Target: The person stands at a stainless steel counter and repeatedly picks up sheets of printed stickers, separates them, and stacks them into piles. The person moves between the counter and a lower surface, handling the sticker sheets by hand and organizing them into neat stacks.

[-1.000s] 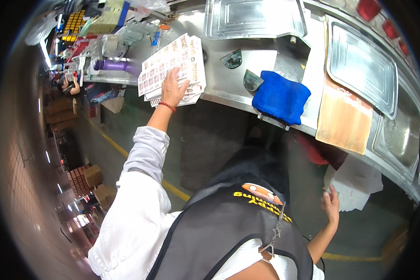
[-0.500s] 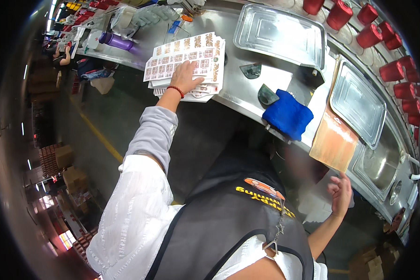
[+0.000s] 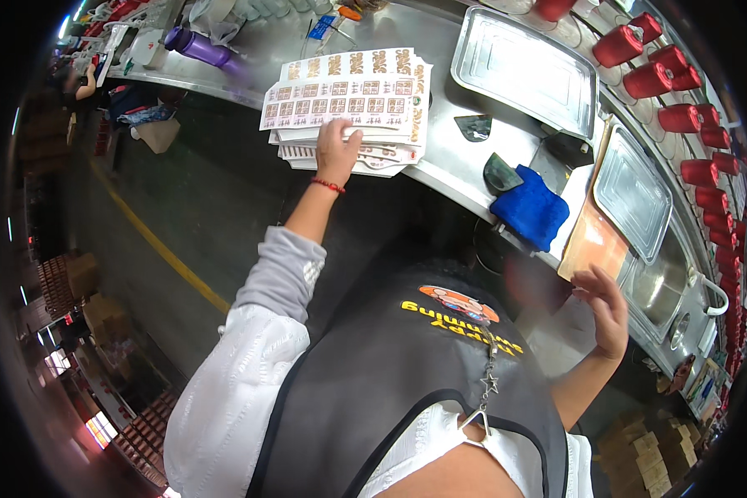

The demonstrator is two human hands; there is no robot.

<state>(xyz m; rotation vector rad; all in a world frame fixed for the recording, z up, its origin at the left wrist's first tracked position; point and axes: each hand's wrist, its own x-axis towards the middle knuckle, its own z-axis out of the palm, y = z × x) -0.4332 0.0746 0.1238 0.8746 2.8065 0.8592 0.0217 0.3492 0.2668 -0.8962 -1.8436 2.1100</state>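
A stack of white sheets with rows of small printed reddish-brown designs lies at the bench's near edge. My left hand touches its near side, fingertips bent over the edge of the upper sheets and thumb held apart. A red bead bracelet is on that wrist. Under the top sheet, the lower ones lie unevenly. My right hand hangs in the air beside the near end of an orange-brown board. Its fingers are loosely bent and apart, with nothing in them.
On the metal bench are a large metal tray, two dark translucent pieces, a blue cloth and a purple bottle. A second tray lies over the board, near a sink. Red thread spools line the far right.
My left hand has drawn back from lying on the printed sheets to their near edge. My right hand has risen slightly, and the whole view has shifted.
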